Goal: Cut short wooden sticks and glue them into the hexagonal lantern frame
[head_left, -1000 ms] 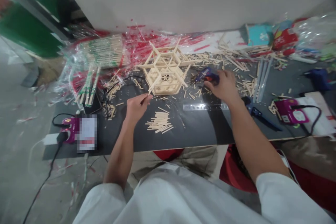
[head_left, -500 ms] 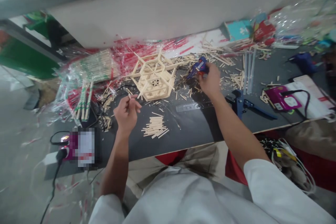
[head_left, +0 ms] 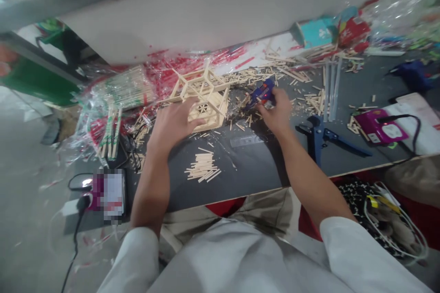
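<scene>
Stick frame (head_left: 216, 111) mid-picture looks pretty built-up, loose sticks (head_left: 202, 165) unused; left hand (head_left: 173, 122) spread, right hand (head_left: 279, 110) clutching glue gun (head_left: 262, 91).

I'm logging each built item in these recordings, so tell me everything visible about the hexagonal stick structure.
The hexagonal stick structure is pale and looks wooden, with open frames in tiers, sticks jutting outward at the corners and a small six-spoked pattern near the middle. It appears to rest flat on the dark tabletop, beyond a loose pile of short sticks. The left hand, thumb and fingers spread, covers part of its left side; how firmly it touches is unclear.
</scene>
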